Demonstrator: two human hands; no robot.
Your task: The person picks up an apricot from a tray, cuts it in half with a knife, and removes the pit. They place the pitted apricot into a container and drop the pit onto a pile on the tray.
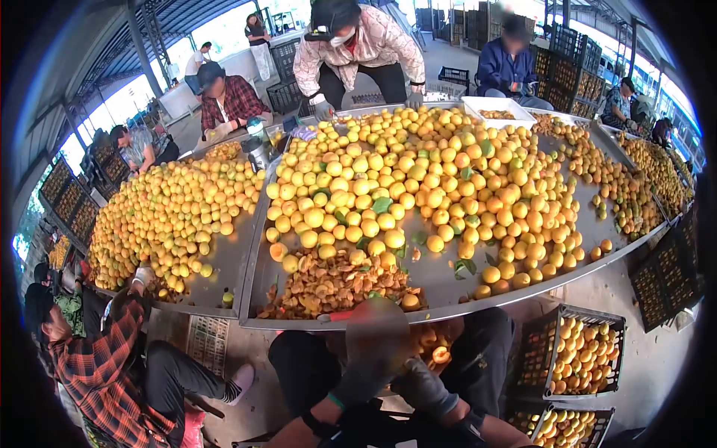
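Note:
My left hand [361,382], in a dark grey glove, is raised at the table's near edge between my knees. A blurred patch covers its fingers and whatever is in them. Beside it my right hand [424,387], also gloved, is closed with its fingers curled; what it grips is hidden. Just beyond, cut apricots [441,355] lie low between my legs, their container mostly hidden. On the metal table [441,295] a heap of brown-orange pieces, apparently apricot pits or halves [336,285], lies nearest my hands. Whole yellow apricots [418,168] cover much of the tabletop.
A red-handled item [336,316] lies at the near edge. Crates of apricots [586,355] stand on the floor at right. A co-worker in plaid [101,373] sits left; another person [366,52] leans over the far side. A white tray [499,112] and a bottle [258,149] are on the tables.

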